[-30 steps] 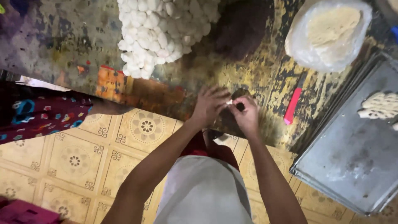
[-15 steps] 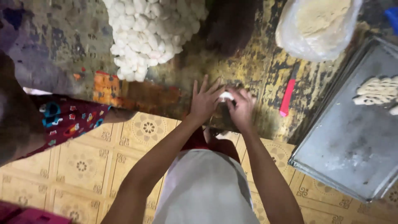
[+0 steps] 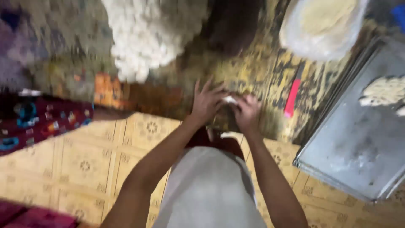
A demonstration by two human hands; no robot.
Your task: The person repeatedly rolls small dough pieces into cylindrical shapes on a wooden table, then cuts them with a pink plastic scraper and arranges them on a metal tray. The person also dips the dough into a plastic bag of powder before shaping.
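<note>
Your hands meet at the near edge of the worn table [image 3: 253,71]. Left hand [image 3: 207,102] has its fingers spread wide, palm pressed against a small white dough piece [image 3: 230,100]. Right hand [image 3: 247,113] is curled round the dough from the other side — so it's pinched between both hands. View is blurred, so can't tell more of the grip.

Right of hands: a red stick [image 3: 292,98] lying on the table, then a grey tray [image 3: 358,143] w/ pale dough shapes at its far right.

Far left — a big heap of white dough balls [image 3: 147,33]. Far right: a round bowl [image 3: 325,25] of pale stuff.
</note>
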